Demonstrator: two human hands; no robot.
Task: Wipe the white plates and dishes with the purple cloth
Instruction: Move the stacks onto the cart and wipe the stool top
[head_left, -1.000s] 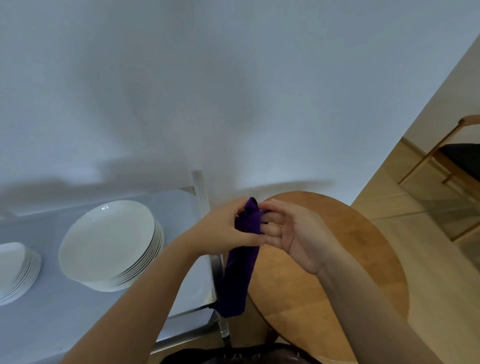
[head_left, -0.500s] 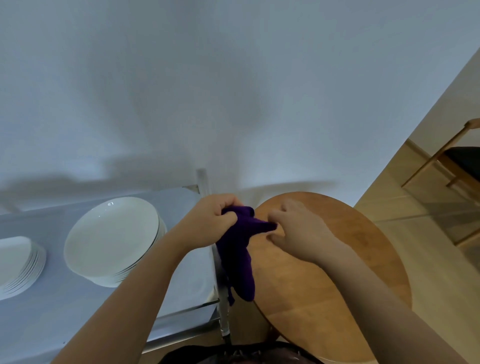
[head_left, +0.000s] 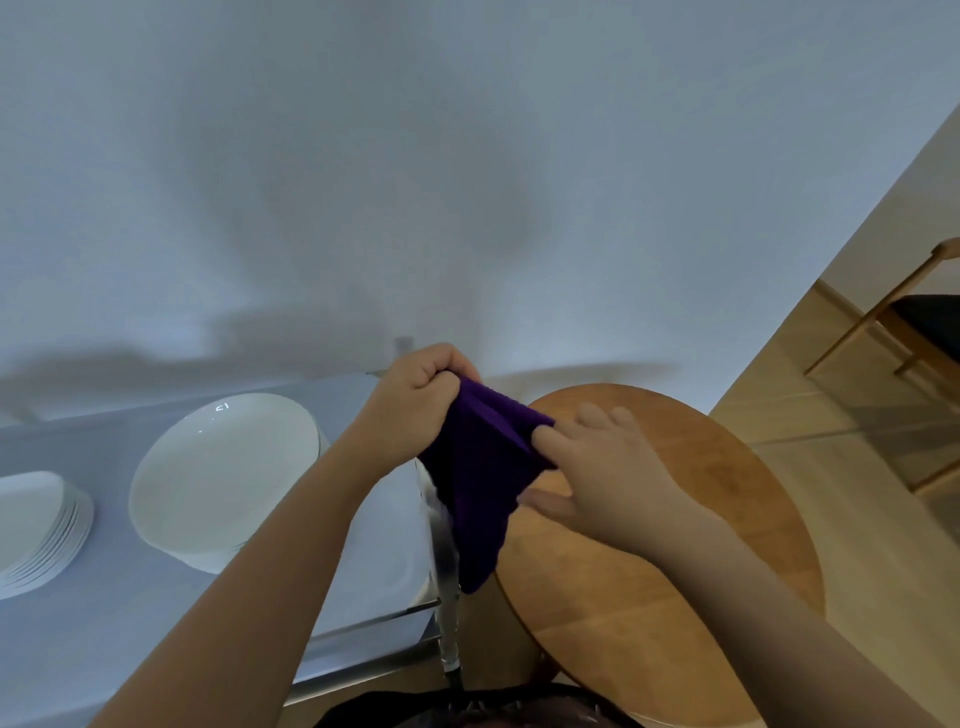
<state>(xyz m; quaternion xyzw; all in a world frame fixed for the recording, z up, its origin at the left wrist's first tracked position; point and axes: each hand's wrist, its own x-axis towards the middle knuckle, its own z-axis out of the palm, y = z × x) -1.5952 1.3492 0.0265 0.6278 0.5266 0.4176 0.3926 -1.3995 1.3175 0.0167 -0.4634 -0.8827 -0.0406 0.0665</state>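
Gripping the purple cloth (head_left: 475, 473) w/ both hands, mid-air at frame center, over the gap btwn the gray bench (head_left: 93, 623) and the round wooden bench (head_left: 675, 597). Left hand (head_left: 415, 400) fisted round the cloth's top corner at 12 o'clock of the cloth; right hand (head_left: 602, 467) pinches its edge at 3 o'clock, other fingers loosely extended. Cloth stretched btwn them, rest hangs down toward 6. White plates stack (head_left: 223, 478) sits on the gray bench at 9 o'clock of the cloth, well apart; second plate stack (head_left: 36, 525) further left, cut by frame edge. Wooden chair (head_left: 914, 332) at 2 o'clock on the floor.
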